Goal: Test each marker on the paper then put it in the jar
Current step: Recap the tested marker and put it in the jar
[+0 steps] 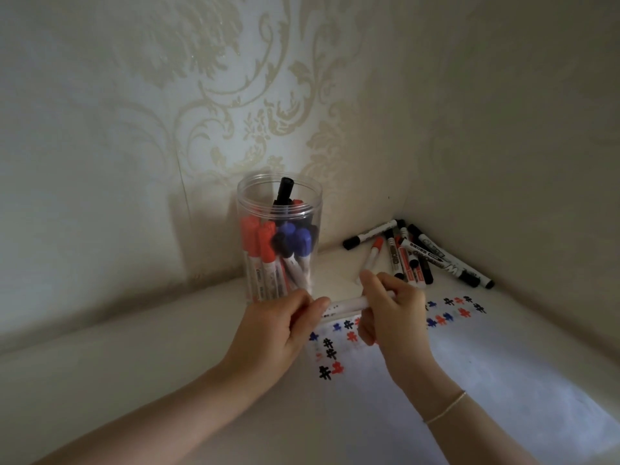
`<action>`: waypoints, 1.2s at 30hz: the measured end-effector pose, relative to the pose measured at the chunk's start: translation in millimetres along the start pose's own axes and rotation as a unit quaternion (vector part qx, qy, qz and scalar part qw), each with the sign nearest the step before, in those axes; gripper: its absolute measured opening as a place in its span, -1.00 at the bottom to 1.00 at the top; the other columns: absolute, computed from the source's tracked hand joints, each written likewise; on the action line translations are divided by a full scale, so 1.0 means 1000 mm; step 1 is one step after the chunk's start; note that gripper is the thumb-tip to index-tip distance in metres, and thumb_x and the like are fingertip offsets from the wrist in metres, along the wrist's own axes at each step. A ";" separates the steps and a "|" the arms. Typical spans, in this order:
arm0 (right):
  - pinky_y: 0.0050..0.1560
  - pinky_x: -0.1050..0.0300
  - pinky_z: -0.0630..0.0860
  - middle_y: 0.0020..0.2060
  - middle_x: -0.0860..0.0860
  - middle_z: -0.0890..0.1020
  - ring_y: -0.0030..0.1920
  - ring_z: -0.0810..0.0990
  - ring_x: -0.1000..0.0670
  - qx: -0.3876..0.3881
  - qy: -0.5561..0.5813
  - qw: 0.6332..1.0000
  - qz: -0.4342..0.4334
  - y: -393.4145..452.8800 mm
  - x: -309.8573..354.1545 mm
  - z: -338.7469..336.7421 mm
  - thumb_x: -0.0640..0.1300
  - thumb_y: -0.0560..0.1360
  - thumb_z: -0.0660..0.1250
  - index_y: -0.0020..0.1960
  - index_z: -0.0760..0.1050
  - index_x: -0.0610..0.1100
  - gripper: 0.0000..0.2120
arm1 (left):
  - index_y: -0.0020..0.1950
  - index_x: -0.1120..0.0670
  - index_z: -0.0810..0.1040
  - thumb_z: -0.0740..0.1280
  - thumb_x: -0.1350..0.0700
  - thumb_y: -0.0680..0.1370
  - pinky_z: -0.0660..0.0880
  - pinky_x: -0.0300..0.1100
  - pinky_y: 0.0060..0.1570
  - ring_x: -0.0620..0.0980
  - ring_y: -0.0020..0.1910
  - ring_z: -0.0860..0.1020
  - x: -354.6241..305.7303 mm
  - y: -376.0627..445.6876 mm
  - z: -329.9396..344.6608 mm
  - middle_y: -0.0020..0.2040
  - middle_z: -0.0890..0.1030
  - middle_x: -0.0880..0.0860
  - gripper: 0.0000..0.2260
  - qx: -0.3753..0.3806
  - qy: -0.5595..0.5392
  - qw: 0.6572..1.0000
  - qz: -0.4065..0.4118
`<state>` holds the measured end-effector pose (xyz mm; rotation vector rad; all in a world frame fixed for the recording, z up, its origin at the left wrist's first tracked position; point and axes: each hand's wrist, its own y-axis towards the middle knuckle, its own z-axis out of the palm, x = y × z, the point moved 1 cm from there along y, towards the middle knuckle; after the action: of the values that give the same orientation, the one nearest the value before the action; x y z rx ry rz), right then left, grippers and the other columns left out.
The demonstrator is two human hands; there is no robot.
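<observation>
Corner surface [167, 330] — jar [279, 209] holds red, blue, black markers [268, 246].

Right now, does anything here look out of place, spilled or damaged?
Nothing stands out. The clear jar stands upright with markers inside, the untested markers lie in a loose pile in the corner, and both hands, left hand and right hand, hold one white marker over the marked paper.

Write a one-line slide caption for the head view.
Both hands, left hand and right hand, grip a white marker above the marked paper, beside the marker-filled jar.
</observation>
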<state>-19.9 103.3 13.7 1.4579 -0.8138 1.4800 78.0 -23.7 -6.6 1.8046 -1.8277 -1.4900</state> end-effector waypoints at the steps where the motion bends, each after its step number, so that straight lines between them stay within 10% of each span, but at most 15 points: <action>1: -0.61 0.22 0.28 -0.63 -0.02 0.28 -0.65 0.24 0.03 -0.001 0.018 1.000 0.002 -0.001 0.003 0.001 -0.26 0.56 0.24 -0.39 0.31 -0.22 -0.65 | -0.34 0.10 0.48 0.09 -0.24 0.59 0.35 -0.39 -0.50 -0.12 -0.48 0.46 -0.002 0.002 -0.001 -0.49 0.46 -0.10 -0.49 -0.013 0.005 1.000 0.011; 8: -0.60 0.27 0.22 -0.63 0.01 0.27 -0.65 0.20 0.03 0.053 0.082 0.992 -0.077 0.012 0.073 0.017 -0.33 0.54 0.23 -0.45 0.25 -0.17 -0.60 | -0.34 0.19 0.48 0.15 -0.12 0.61 0.25 -0.50 -0.51 -0.21 -0.53 0.42 -0.036 0.041 -0.030 -0.54 0.37 -0.16 -0.52 -0.084 0.021 0.995 0.052; 14: -0.47 0.15 0.47 -0.55 0.01 0.47 -0.58 0.42 0.04 0.088 -0.085 0.979 -0.163 0.065 0.155 0.053 0.06 0.56 0.26 -0.33 0.40 -0.12 -0.64 | -0.26 -0.01 0.48 0.30 -0.07 0.54 0.34 -0.33 -0.45 -0.16 -0.51 0.43 -0.065 0.144 -0.116 -0.49 0.47 -0.02 -0.78 -0.105 0.041 0.993 -0.032; 19: -0.36 0.27 0.39 -0.09 -0.02 0.54 -0.22 0.50 0.00 0.113 -0.342 0.919 -0.158 0.109 0.147 0.079 -0.08 0.55 0.23 0.04 0.48 -0.09 -0.87 | -0.28 0.05 0.52 0.39 -0.02 0.50 0.41 -0.29 -0.45 -0.13 -0.55 0.48 -0.052 0.205 -0.160 -0.46 0.52 -0.03 -0.78 0.069 0.185 0.973 -0.118; 25: -0.37 0.42 0.32 -0.02 -0.01 0.55 -0.16 0.49 0.06 0.249 -0.474 0.828 -0.168 0.101 0.129 0.091 -0.25 0.47 0.32 0.00 0.60 -0.07 -0.83 | -0.23 -0.05 0.45 0.35 -0.08 0.50 0.29 -0.20 -0.35 -0.08 -0.28 0.49 -0.052 0.215 -0.133 -0.20 0.56 -0.04 -0.82 0.253 0.421 0.865 -0.107; 30: 0.04 0.10 0.53 0.06 -0.16 0.61 0.02 0.59 -0.13 0.242 -0.531 0.791 -0.185 0.097 0.133 0.093 -0.19 0.54 0.25 0.09 0.59 -0.25 -0.78 | -0.16 -0.01 0.52 0.42 -0.06 0.44 0.28 -0.23 -0.39 -0.02 -0.20 0.55 -0.041 0.210 -0.102 -0.19 0.57 -0.02 -0.84 0.287 0.437 0.848 -0.085; 36: -0.10 0.23 0.50 -0.12 -0.04 0.63 -0.03 0.59 -0.04 0.274 -0.532 0.780 -0.185 0.103 0.136 0.087 -0.13 0.44 0.42 0.04 0.66 -0.17 -0.80 | -0.14 0.09 0.60 0.49 0.11 0.41 0.47 -0.29 -0.35 -0.10 -0.36 0.63 -0.032 0.205 -0.097 -0.30 0.66 0.03 -0.88 0.333 0.354 0.864 -0.128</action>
<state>-67.2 2.7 169.1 2.7950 -0.6372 0.4695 20.5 -94.0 203.5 2.4971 -1.8190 -0.0753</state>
